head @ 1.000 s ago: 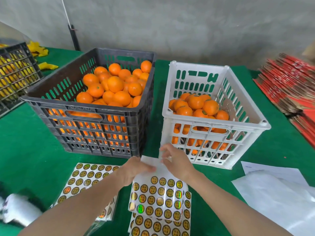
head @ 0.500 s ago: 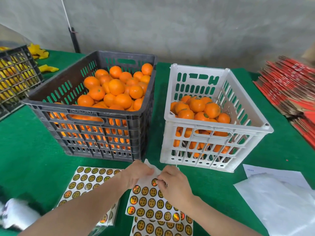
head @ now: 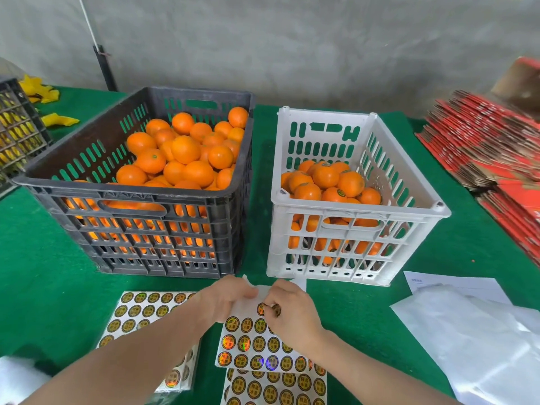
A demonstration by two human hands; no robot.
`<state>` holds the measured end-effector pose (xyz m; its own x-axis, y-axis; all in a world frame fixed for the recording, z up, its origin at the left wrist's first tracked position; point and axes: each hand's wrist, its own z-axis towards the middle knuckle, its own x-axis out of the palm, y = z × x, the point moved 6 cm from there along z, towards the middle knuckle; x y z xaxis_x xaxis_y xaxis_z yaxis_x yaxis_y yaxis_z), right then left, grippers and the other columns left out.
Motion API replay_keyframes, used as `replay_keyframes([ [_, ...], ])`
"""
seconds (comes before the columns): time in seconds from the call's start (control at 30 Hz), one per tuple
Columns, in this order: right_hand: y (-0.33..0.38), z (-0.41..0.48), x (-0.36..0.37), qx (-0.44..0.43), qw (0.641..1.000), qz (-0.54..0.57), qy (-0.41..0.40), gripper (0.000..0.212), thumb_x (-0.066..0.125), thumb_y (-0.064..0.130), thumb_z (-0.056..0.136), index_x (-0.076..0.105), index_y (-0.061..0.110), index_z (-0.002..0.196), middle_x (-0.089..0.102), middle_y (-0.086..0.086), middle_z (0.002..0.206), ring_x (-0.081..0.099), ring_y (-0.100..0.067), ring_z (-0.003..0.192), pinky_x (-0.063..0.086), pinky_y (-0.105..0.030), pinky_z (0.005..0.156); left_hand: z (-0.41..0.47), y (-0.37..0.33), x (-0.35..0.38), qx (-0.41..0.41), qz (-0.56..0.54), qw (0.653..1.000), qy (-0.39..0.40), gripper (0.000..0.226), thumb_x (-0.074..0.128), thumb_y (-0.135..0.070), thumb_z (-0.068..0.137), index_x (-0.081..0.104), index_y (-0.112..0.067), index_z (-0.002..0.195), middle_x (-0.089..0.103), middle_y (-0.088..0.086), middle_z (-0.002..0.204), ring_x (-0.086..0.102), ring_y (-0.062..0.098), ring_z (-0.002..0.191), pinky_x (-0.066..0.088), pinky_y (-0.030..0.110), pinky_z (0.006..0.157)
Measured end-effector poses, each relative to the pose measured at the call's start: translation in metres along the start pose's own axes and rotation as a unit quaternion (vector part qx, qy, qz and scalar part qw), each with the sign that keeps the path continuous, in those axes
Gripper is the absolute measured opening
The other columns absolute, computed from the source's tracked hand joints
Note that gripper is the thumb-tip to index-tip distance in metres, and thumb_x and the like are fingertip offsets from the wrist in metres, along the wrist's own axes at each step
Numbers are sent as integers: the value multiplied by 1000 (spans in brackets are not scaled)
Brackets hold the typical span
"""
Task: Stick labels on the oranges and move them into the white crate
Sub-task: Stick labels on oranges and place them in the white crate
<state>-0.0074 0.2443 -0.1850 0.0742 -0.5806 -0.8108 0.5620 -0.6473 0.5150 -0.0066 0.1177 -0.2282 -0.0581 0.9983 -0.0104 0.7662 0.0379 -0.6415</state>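
Observation:
A dark grey crate (head: 140, 200) on the left is heaped with unlabelled oranges (head: 187, 150). Right of it stands the white crate (head: 359, 211), about half full of oranges (head: 327, 182), some showing round labels. In front of the crates lies a sheet of round gold labels (head: 257, 346). My left hand (head: 225, 299) holds the sheet's upper edge. My right hand (head: 292, 311) pinches a label (head: 273, 309) at the top row of that sheet.
More label sheets lie at the left (head: 146, 314) and under the held one (head: 274, 387). White paper and plastic (head: 479, 331) lie at the right, red flat cartons (head: 491, 147) at the far right, and another dark crate (head: 17, 127) at the far left.
Both hands lowered the label sheet from a raised position onto the table. My right hand moved from the sheet's top edge down onto a label in the top row.

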Motion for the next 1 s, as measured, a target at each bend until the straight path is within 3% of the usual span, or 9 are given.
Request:
replay_keyframes([
  [0.17,-1,-3,2,1,998,59,19,12,62,-8,69,59,2,63,56,-7,68,48,-13,63,38,-19,57,6,0,-2,6,56,998,-6,20,58,1,90,58,9,108,65,28,101,64,35,80,53,42,74],
  [0.37,-4,15,-28,92,971,222,-2,17,64,-3,81,65,12,71,57,10,69,51,-3,63,40,-13,61,12,-10,-6,135,232,962,-41,10,64,-22,89,67,-12,91,67,-3,81,64,11,76,45,10,52],
  [0.43,12,30,-46,60,970,234,-17,20,64,-3,81,63,14,71,57,11,70,53,-4,65,41,-13,61,6,-17,-4,178,361,913,-71,39,66,-32,85,54,-11,115,63,-3,98,61,12,91,46,13,64],
  [0.5,33,45,-63,16,972,233,-32,15,65,-1,82,63,11,73,58,8,73,54,-6,67,43,-15,61,-17,-34,-6,276,460,831,-149,51,64,-39,84,46,-16,127,57,-3,112,56,15,104,45,22,80],
  [0.63,80,79,-105,-94,964,216,-125,5,61,7,82,61,9,78,59,4,76,53,-7,72,45,-17,62,-111,-82,-12,591,346,717,-130,20,53,-26,83,66,-11,79,57,-10,69,51,6,57,41,19,53],
  [0.77,113,129,-121,-157,955,189,-169,4,58,4,86,58,1,84,59,-7,82,55,-17,77,48,-30,68,-163,-134,-58,690,269,643,-194,19,50,-15,81,63,-7,69,52,-15,62,47,4,52,33,9,50],
  [0.87,122,178,-105,-140,974,139,-109,7,54,-6,85,54,-1,89,56,-11,86,53,-24,82,46,-38,72,-144,-183,-101,608,279,681,-299,11,55,-5,87,65,-8,86,58,-10,70,55,8,59,33,13,52],
  [0.93,121,205,-88,-111,986,113,-40,15,46,-8,85,48,4,93,52,-10,88,49,-26,83,41,-41,71,-109,-214,-128,496,336,727,-335,19,51,0,91,65,-5,102,67,6,93,62,26,83,34,17,61],
  [1.0,117,221,-71,-91,992,83,14,20,42,-9,83,42,7,94,50,-12,88,47,-30,81,38,-45,69,-77,-235,-148,394,409,759,-320,24,48,0,92,65,-7,109,65,10,114,59,27,103,37,20,71],
])
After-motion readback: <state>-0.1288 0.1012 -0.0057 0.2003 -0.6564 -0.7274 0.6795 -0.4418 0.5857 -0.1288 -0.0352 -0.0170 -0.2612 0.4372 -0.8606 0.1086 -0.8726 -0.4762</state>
